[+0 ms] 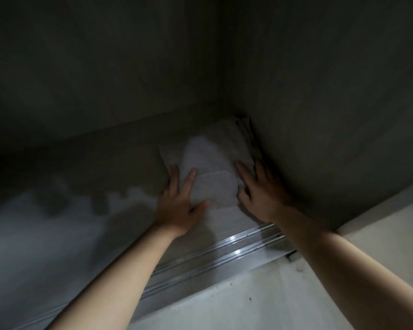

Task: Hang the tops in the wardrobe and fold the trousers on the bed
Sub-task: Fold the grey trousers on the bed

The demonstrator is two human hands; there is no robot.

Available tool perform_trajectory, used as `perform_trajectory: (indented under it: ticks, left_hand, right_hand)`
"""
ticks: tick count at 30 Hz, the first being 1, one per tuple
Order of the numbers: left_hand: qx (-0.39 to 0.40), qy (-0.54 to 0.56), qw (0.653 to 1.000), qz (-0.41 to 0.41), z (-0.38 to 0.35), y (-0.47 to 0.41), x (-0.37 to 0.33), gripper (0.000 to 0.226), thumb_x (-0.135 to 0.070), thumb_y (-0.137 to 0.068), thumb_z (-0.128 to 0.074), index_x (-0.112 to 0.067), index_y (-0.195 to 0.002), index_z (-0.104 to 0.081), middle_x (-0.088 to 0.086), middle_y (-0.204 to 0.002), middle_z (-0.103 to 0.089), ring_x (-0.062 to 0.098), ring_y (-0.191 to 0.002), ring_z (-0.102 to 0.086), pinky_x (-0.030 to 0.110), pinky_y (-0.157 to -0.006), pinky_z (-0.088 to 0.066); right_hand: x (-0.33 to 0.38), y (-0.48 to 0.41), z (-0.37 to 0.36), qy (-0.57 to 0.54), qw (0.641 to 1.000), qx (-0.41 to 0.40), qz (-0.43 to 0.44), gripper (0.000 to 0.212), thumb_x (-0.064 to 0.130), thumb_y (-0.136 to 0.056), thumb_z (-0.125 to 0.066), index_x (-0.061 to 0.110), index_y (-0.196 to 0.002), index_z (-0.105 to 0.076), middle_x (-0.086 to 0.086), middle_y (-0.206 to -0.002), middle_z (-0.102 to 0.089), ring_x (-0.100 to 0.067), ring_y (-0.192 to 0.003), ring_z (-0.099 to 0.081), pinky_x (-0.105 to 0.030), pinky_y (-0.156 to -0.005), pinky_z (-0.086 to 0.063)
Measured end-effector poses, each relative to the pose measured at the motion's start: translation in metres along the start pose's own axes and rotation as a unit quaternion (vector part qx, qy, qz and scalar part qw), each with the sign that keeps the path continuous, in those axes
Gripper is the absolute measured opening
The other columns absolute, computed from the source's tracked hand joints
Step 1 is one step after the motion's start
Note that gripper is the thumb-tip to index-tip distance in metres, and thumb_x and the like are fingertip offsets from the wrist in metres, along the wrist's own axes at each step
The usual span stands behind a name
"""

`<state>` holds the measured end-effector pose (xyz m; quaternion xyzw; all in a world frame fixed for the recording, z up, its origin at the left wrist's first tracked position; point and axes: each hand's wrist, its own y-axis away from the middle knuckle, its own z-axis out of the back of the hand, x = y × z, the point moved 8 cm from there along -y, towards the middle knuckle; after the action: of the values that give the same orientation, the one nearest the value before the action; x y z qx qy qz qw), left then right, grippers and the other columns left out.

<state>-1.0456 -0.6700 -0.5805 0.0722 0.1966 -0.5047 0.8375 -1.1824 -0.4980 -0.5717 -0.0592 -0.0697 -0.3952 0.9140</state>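
Note:
A folded pale grey garment (212,163) lies on the floor of the dark wardrobe (105,167), pushed into the back right corner. My left hand (181,201) lies flat against its left side with straight fingers, the thumb on its near edge. On the garment's right side rests my right hand (258,194), fingers spread and extended, close to the wardrobe's right wall. Both hands touch the cloth without gripping it. The dim light hides what kind of garment it is.
A metal sliding-door track (224,253) runs along the wardrobe's front edge under my forearms. Pale floor (260,301) lies in front of it. The wardrobe's right wall (332,139) stands close beside my right hand. Dark shadows fall on the wardrobe floor to the left.

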Motion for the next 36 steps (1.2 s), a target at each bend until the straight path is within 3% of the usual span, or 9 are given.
perform_trajectory:
  ticks: [3,6,8,10,12,17,21,30,36]
  left_hand:
    - [0.053,-0.022,0.997,0.053,0.001,-0.040,0.004,0.087,-0.074,-0.085,-0.048,-0.047,-0.155,-0.003,0.005,-0.166,0.012,0.038,-0.147,-0.018,0.053,-0.114,-0.024]
    - [0.055,-0.045,0.995,0.071,0.007,-0.069,0.005,0.085,-0.067,-0.089,-0.052,-0.044,-0.156,-0.003,0.009,-0.166,0.008,0.046,-0.141,-0.027,0.054,-0.112,-0.028]
    - [0.049,-0.048,0.995,0.073,0.010,-0.083,0.006,0.085,-0.062,-0.091,-0.054,-0.040,-0.157,-0.005,0.012,-0.166,0.003,0.048,-0.139,-0.030,0.050,-0.113,-0.029]
    - [0.056,0.003,0.994,0.089,0.010,-0.091,0.011,0.085,-0.056,-0.092,-0.059,-0.039,-0.157,-0.007,0.014,-0.166,0.000,0.044,-0.144,-0.027,0.043,-0.114,-0.028]
    - [0.066,0.046,0.993,0.091,0.010,-0.095,0.013,0.087,-0.055,-0.091,-0.061,-0.039,-0.157,-0.005,0.014,-0.166,0.000,0.041,-0.145,-0.025,0.041,-0.114,-0.029]
    - [0.078,-0.004,0.993,0.085,0.016,-0.072,0.021,0.081,-0.063,-0.096,-0.039,-0.028,-0.159,-0.002,0.017,-0.165,-0.007,0.041,-0.145,-0.026,0.044,-0.113,-0.030]
    - [-0.037,-0.186,0.982,-0.021,0.061,-0.028,0.000,0.060,-0.045,-0.098,-0.030,-0.019,-0.150,-0.041,0.018,-0.148,-0.047,0.044,-0.123,-0.053,0.053,-0.091,-0.047]
    - [-0.014,-0.200,0.979,-0.018,0.216,0.085,-0.087,0.062,-0.049,-0.097,-0.031,-0.011,-0.144,-0.048,0.022,-0.149,-0.044,0.045,-0.131,-0.044,0.059,-0.104,-0.037]
    - [-0.012,-0.161,0.985,-0.067,0.370,0.156,-0.190,0.057,-0.046,-0.099,-0.036,-0.012,-0.142,-0.051,0.015,-0.151,-0.044,0.035,-0.137,-0.043,0.053,-0.103,-0.039]
  right_hand:
    - [0.011,-0.034,0.003,0.082,0.996,-0.024,-0.038,0.052,0.042,-0.091,-0.056,0.027,-0.141,-0.056,-0.025,-0.142,-0.050,-0.043,-0.118,-0.054,-0.049,-0.089,-0.049]
    - [0.019,-0.060,0.001,0.110,0.992,-0.027,-0.056,0.053,0.025,-0.073,-0.083,0.022,-0.124,-0.069,-0.024,-0.110,-0.062,-0.043,-0.094,-0.063,-0.048,-0.075,-0.055]
    - [0.027,-0.073,-0.002,0.102,0.993,0.002,-0.056,0.062,0.023,-0.083,-0.074,0.022,-0.141,-0.055,-0.026,-0.128,-0.055,-0.048,-0.116,-0.056,-0.053,-0.087,-0.052]
    - [0.028,-0.082,-0.016,0.078,0.994,0.046,-0.057,0.066,0.022,-0.101,-0.046,0.026,-0.160,-0.016,-0.023,-0.159,-0.021,-0.046,-0.145,-0.026,-0.054,-0.106,-0.038]
    - [0.027,-0.083,-0.022,0.058,0.993,0.086,-0.059,0.069,0.019,-0.104,-0.037,0.028,-0.161,0.003,-0.018,-0.165,0.000,-0.042,-0.150,-0.009,-0.053,-0.114,-0.029]
    - [0.027,-0.067,-0.007,0.037,0.996,0.067,-0.043,0.076,0.031,-0.098,-0.047,0.023,-0.161,-0.006,-0.020,-0.165,0.002,-0.046,-0.149,-0.011,-0.053,-0.118,-0.023]
    - [0.033,-0.031,0.046,0.025,0.998,-0.040,-0.051,0.061,0.038,-0.094,-0.043,0.018,-0.152,-0.038,-0.020,-0.163,-0.021,-0.045,-0.134,-0.039,-0.051,-0.104,-0.040]
    - [0.086,0.082,0.209,0.008,1.000,-0.005,-0.025,0.063,0.046,-0.101,-0.032,0.016,-0.156,-0.030,-0.021,-0.163,-0.021,-0.041,-0.146,-0.027,-0.053,-0.116,-0.029]
    - [0.123,0.159,0.386,0.004,0.999,0.011,-0.051,0.064,0.048,-0.097,-0.036,0.014,-0.151,-0.039,-0.022,-0.155,-0.036,-0.042,-0.138,-0.037,-0.051,-0.111,-0.035]
